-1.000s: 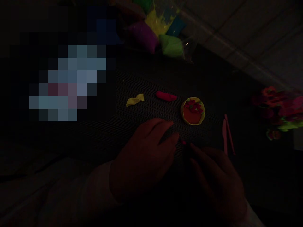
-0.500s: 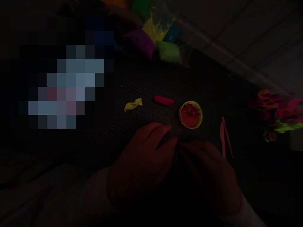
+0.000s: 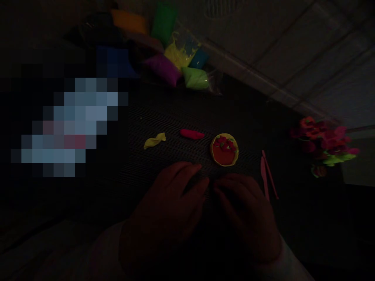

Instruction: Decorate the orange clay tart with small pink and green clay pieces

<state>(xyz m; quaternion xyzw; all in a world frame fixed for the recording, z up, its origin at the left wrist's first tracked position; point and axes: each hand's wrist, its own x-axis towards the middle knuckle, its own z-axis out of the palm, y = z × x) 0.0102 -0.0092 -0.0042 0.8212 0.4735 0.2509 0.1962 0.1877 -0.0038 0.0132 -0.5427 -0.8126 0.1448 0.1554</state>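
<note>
The scene is very dark. My left hand (image 3: 166, 207) is over the table with its index finger and thumb drawn together, the other fingers curled a little apart from them. Facing it closely, my right hand (image 3: 249, 210) has its thumb and fingertips pinched. Whatever lies between the fingertips is too dark to make out. Just beyond my right hand sits a small round clay tart (image 3: 224, 150), with a yellow rim, orange-red filling and red pieces with green bits along its far side. Left of it lie a pink-red clay roll (image 3: 191, 134) and a twisted yellow clay strip (image 3: 155, 141).
Two pink modelling tools (image 3: 265, 177) lie right of my right hand. Farther right are colourful clay flowers (image 3: 325, 140) and a small round clay piece (image 3: 318, 171). Bags of coloured clay (image 3: 195, 78) line the table's far side by the wall. A pixelated bright patch covers the left.
The view has shifted, so the table things appear lower and farther left. Both hands stay close together in nearly the same pose; nothing on the table has visibly been moved.
</note>
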